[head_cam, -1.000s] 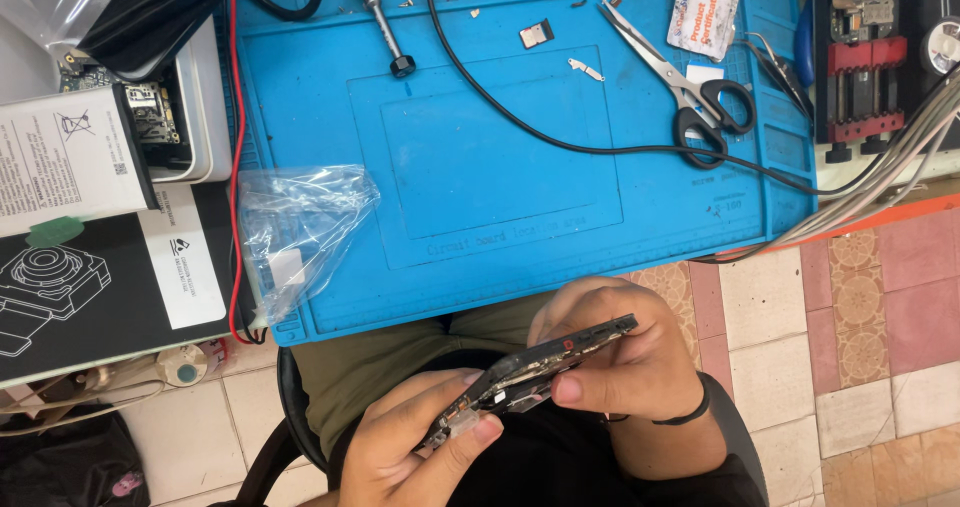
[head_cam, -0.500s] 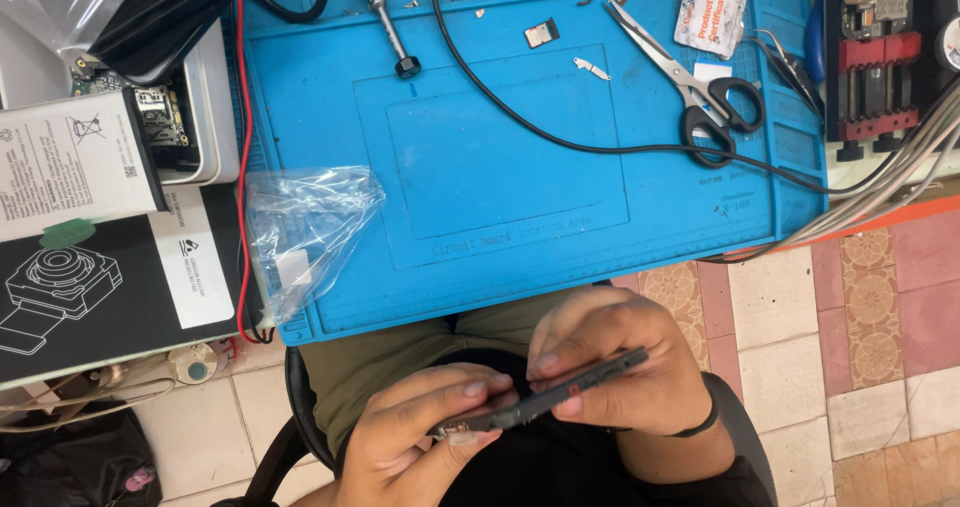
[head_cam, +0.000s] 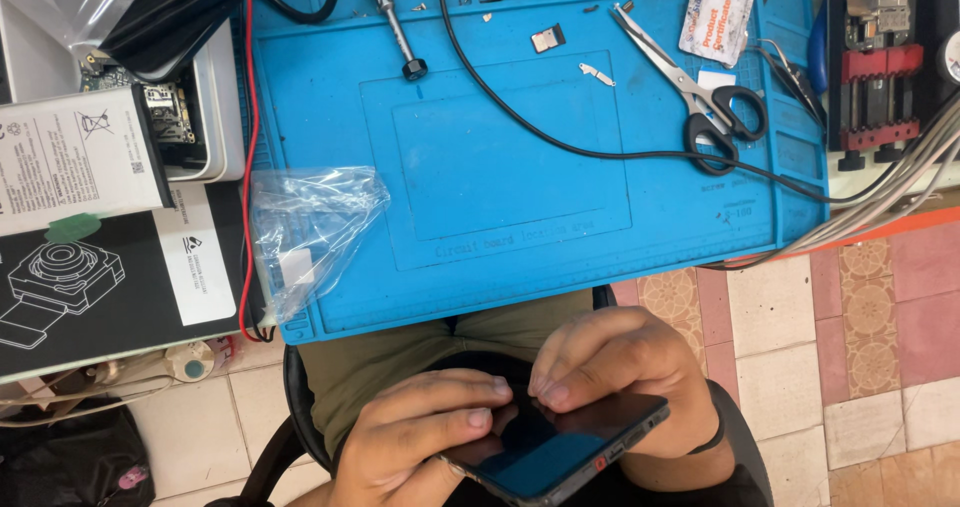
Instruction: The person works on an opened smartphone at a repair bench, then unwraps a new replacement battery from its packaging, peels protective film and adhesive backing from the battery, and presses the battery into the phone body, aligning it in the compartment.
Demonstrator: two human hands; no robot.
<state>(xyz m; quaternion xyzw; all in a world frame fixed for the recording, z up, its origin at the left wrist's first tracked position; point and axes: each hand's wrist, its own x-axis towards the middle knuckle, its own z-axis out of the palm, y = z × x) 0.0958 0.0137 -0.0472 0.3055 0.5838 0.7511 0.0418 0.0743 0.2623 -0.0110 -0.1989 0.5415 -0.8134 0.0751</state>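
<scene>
Tiled floor in pink and cream runs under the workbench, and a blue repair mat (head_cam: 520, 167) covers the bench top well above the person's hands. Down at the lap, over olive trousers and the dark rim of a seat, both hands are closed around a dark smartphone (head_cam: 560, 445), glossy screen facing up and tilted a little, its lower edge showing a small red mark.

The left hand (head_cam: 415, 437) cups the phone from below and from its own side, fingers curled across the near end of the screen, thumb side tucked under. The right hand (head_cam: 620, 377) lies over the far end, fingertips bent down onto the top edge of the glass, so the two sets of fingers nearly meet in the middle of the screen. A thin dark band sits on the right wrist.

Above the left hand, at the mat's near corner, lies a crumpled clear plastic bag (head_cam: 305, 232). Further off to that side are a black box with a line drawing of a camera (head_cam: 90, 277) and a white battery pack (head_cam: 75, 157) resting on a grey tray. Up beyond the right hand, a pair of black-handled scissors (head_cam: 700, 92) lies on the mat, with a black cable (head_cam: 560, 142) curving across the mat past them. A screwdriver (head_cam: 395, 27) and a few small metal parts (head_cam: 597, 73) sit near the mat's far edge, well apart from the hands.
</scene>
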